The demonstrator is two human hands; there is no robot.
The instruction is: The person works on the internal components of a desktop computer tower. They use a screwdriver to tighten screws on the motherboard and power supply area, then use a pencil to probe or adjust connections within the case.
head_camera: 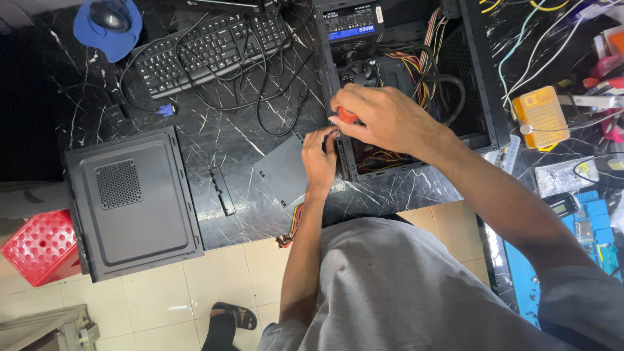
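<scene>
The right hand (383,120) is closed around a screwdriver with a red-orange handle (346,116), the shaft pointing down toward the front edge of the open computer case (484,97) that lies on the black marble-patterned desk (221,140). The left hand (320,159) sits just below it, fingers pinched narrow at the case's lower left corner, right where the tool's tip seems to land; whether it pinches a screw or only steadies the tip, I cannot tell, since the hands cover the spot.

To do this well, I would say the driver should stand square to the screw head, with steady downward pressure and slow turns, so the tip does not slip into the bundle of coloured wires (416,68) just behind. The left fingers should keep clear of the tip.

The right forearm comes in from the lower right, wrist bent over the case. The left arm rises straight from the body, wrist slightly cocked.

A loose dark panel (283,170) lies just beside the left hand, and a removed side cover (130,201) rests well apart to the left, below a keyboard (208,49).
</scene>
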